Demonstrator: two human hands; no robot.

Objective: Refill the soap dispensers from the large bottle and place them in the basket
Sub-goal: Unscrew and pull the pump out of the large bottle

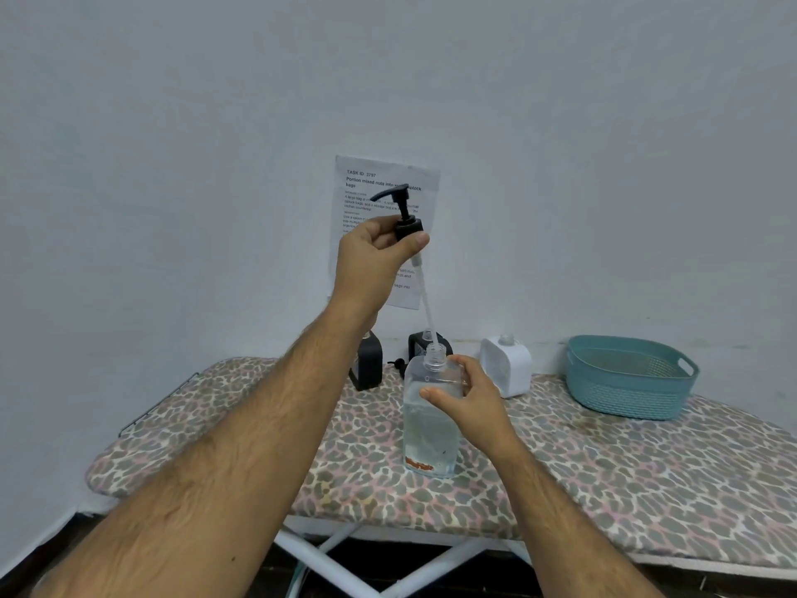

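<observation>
A person stands at an ironing board (pixel 604 481) with a leopard-print cover, set against a pale wall. The left hand (pixel 371 256) is raised high, its grip clamped on the black collar of a pump head (pixel 399 211). The pump's long white dip tube (pixel 427 304) hangs down, its lower end still inside the open neck of a clear bottle (pixel 431 425). The right hand (pixel 470 399) curls its grip round the bottle's shoulder, steadying it upright near the middle of the board.

Possible trouble: the tube is probably wet with soap, so once it clears the neck it could swing and drip on the cover. If the tube catches the rim on its way out, it may tug the bottle over, and the soft padded board gives a poor footing. The bottle looks well filled, so a tilt could spill soap from the open neck.

Along the board's far edge, by the wall, stand three dispensers with their pumps off: a black dispenser (pixel 366 360) partly behind the left forearm, a second black dispenser (pixel 420 345) behind the bottle, and a white dispenser (pixel 509 364) just right of it. A loose black pump (pixel 397 363) lies between the black ones. The teal basket (pixel 625 381) sits at the far right edge, well apart; nothing stands between it and the dispensers. A printed sheet (pixel 388 179) is stuck on the wall.
</observation>
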